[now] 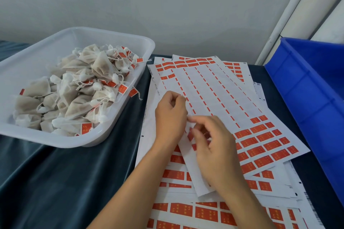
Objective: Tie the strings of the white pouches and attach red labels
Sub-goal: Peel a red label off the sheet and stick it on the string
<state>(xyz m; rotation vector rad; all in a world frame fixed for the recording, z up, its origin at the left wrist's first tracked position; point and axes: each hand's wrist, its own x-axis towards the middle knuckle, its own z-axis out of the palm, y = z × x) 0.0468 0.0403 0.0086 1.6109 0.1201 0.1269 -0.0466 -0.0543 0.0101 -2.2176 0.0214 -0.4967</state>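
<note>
Right now the left hand (170, 115) is resting on the top label sheet (219, 98) with its fingers curled in, thumb and forefinger seeming to pinch at the sheet's left edge; whether anything is actually held between them is not clear. Beside it, touching, the right hand (214, 147) is lying over the same sheet with fingers bent, fingertips (193, 132) working at a red label (190, 135) in the lower left of the sheet, apparently picking at it; cannot tell if the label is lifted. Most of this sheet is peeled bare, with red labels remaining at its near right corner and along its far edge. It is lying skewed on top of a fanned stack of more label sheets (195, 214) spread across a dark cloth (65, 182). To the left, well apart from the hands, a white tray (119, 121) is holding a heap of white pouches (78, 91), strings tied, many showing red tags. On the right a blue bin (312, 87) is standing just beside the sheets.
</note>
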